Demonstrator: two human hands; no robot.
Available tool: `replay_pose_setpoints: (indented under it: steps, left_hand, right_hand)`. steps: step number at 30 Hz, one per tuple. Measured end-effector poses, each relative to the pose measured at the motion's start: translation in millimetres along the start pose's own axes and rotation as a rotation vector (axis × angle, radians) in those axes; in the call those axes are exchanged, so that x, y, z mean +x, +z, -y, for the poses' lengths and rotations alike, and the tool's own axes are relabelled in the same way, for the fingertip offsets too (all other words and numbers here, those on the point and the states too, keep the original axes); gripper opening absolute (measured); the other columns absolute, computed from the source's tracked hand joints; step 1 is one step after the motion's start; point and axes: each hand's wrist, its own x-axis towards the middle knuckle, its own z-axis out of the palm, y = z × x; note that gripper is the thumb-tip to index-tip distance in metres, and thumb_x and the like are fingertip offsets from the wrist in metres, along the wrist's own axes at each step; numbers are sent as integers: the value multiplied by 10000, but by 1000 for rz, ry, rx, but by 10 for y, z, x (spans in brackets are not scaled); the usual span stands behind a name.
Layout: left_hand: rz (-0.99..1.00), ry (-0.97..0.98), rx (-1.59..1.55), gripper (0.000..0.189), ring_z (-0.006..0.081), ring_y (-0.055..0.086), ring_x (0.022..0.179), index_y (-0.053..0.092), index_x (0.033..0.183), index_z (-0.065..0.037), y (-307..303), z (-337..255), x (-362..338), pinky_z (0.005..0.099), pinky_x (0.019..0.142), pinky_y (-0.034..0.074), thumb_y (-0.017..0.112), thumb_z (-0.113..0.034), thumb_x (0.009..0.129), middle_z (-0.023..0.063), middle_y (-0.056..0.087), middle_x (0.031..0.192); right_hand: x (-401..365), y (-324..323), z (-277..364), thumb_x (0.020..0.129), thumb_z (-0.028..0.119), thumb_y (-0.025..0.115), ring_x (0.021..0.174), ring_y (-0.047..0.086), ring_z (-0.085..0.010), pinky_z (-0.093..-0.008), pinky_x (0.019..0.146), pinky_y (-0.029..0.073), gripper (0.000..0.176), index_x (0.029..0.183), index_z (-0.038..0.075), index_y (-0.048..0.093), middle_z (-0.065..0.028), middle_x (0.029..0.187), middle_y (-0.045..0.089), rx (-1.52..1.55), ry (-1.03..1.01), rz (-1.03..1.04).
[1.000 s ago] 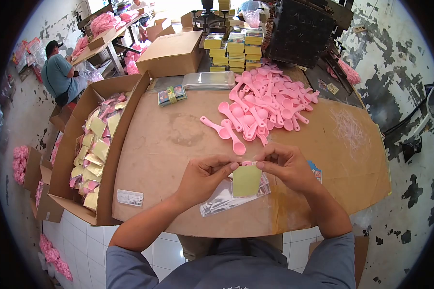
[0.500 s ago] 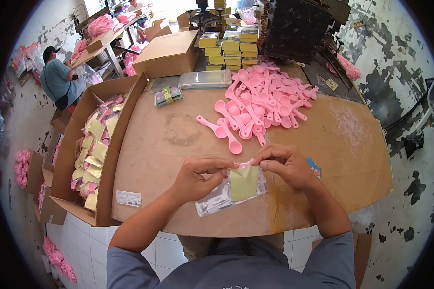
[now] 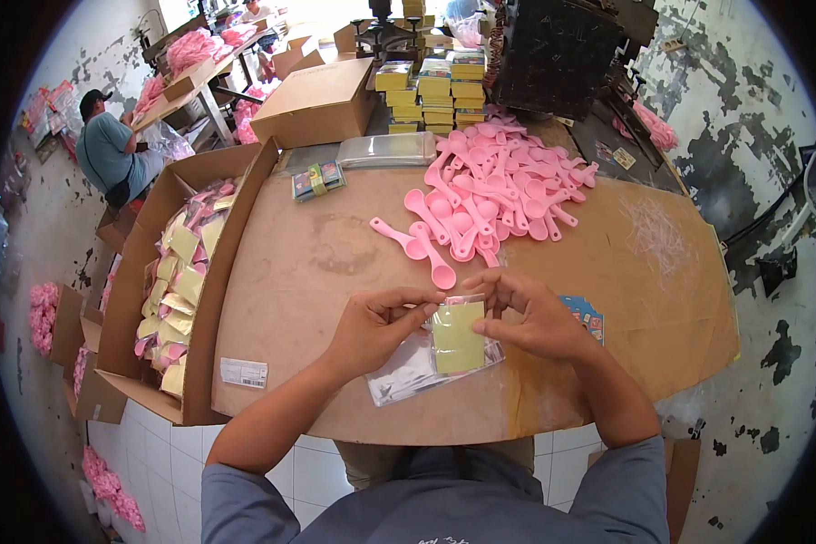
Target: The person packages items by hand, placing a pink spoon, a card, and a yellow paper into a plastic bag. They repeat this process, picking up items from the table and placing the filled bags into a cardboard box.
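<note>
A clear plastic bag with a pale yellow card (image 3: 459, 339) inside is held upright between my hands, near the front of the table. My left hand (image 3: 379, 328) pinches the bag's upper left corner. My right hand (image 3: 528, 314) grips its right side, thumb against the card's edge. A trace of pink shows at the bag's top; what it belongs to is mostly hidden. Beneath lie flat clear plastic bags (image 3: 395, 379). Beyond my hands spreads a heap of pink measuring spoons (image 3: 503, 186). Blue printed cards (image 3: 586, 317) lie partly behind my right wrist.
At left stands an open carton (image 3: 231, 263) of filled packets. Toward the back are a closed cardboard box (image 3: 313, 100), a stack of clear bags (image 3: 386, 150), a banded card bundle (image 3: 318, 180) and card stacks (image 3: 435, 91). Plastic strips (image 3: 655, 231) lie right. Another person (image 3: 109, 150) sits far left.
My right hand has shifted from the bag's top edge down its right side, its fingers spreading more. The yellow card sits slightly higher, and more of the blue cards shows.
</note>
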Motion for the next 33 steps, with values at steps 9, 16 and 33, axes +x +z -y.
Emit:
replay_pose_setpoints:
  steps: [9, 16, 33]
  left_hand:
    - [-7, 90, -155, 424, 150, 711, 1035, 556, 1415, 14, 93, -106, -11, 291, 795, 611, 668, -106, 1024, 110, 738, 1181]
    - [-45, -54, -97, 288, 153, 721, 981, 619, 1251, 42, -239, -168, 18, 308, 810, 604, 682, -109, 1014, 106, 734, 1113]
    - [1, 283, 913, 331, 235, 644, 910, 761, 1046, -72, -45, 65, 18, 358, 823, 508, 866, -287, 818, 79, 642, 949]
  right_hand:
    - [-4, -34, 4, 939, -6, 719, 914, 620, -81, -267, 820, 526, 349, 1274, -36, 626, -20, 1019, 660, 25, 42, 49]
    - [-38, -232, 67, 963, 21, 700, 988, 656, -107, -281, 872, 527, 333, 1290, 9, 638, -41, 1061, 693, -27, -79, -165]
    - [-641, -1223, -75, 810, 129, 856, 910, 666, -198, -379, 855, 531, 254, 1027, 33, 764, -87, 1031, 678, -606, 319, -66]
